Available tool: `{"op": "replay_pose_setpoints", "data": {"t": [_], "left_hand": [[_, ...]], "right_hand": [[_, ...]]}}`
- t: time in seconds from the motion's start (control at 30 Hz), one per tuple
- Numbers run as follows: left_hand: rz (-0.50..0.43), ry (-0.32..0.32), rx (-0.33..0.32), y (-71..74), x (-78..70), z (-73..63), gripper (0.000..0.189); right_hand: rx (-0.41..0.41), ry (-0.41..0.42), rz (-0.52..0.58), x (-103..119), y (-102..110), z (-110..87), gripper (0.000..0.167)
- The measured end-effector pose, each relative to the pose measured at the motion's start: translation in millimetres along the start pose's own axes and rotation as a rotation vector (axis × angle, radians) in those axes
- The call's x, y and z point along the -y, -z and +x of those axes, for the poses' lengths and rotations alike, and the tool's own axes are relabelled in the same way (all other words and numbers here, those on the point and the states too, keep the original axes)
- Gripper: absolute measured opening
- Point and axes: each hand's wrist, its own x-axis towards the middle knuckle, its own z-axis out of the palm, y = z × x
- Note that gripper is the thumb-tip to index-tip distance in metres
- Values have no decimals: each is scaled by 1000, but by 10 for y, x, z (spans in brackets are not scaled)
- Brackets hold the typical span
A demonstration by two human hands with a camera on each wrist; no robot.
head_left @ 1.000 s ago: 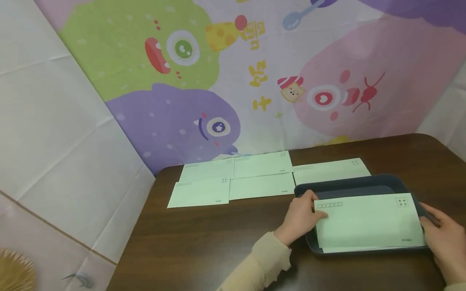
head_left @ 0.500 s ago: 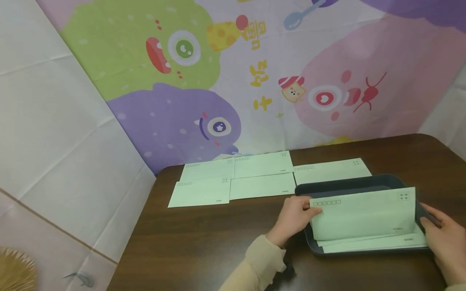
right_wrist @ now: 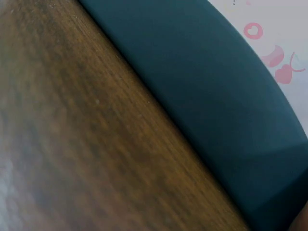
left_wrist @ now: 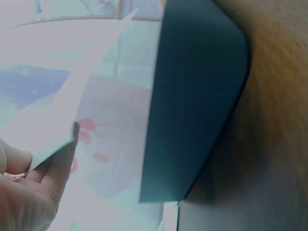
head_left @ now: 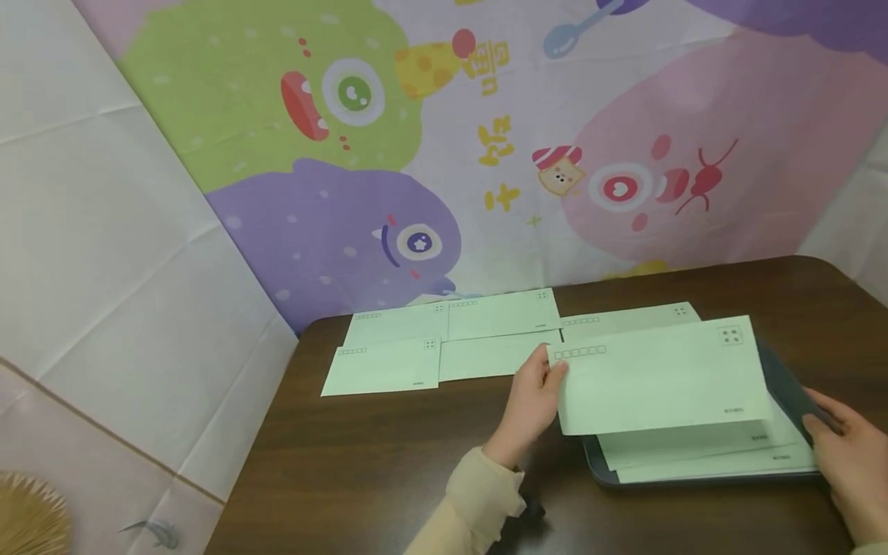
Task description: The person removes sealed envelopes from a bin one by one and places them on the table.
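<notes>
A pale green, oblong paper envelope (head_left: 659,381) has just risen up and leftward off the matching stack (head_left: 714,464) in a dark blue, round-cornered tray (head_left: 787,378), so it looks separated from the pile. The left hand (head_left: 527,405) pinches its left edge, thumb against fingers; the right hand (head_left: 849,455) clasps the tray's right rim. The raised envelope hides the tray's far side, I can't count the stack, and the small print is unreadable.
</notes>
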Motion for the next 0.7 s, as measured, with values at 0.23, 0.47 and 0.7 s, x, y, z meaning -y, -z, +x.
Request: {"op": "replay_pose_setpoints", "data": {"t": [0.23,0.47,0.7], "left_hand": [[-120,-6,-99,371,28,46,16],[-114,2,-203,752,-139,5,13],[-160,65,-344,1078,28,-52,14]], "right_hand": [[26,25,10,-28,13,-6,47],[31,5,9,-41,4,26,47],[36,29,0,-42,4,9,47]]}}
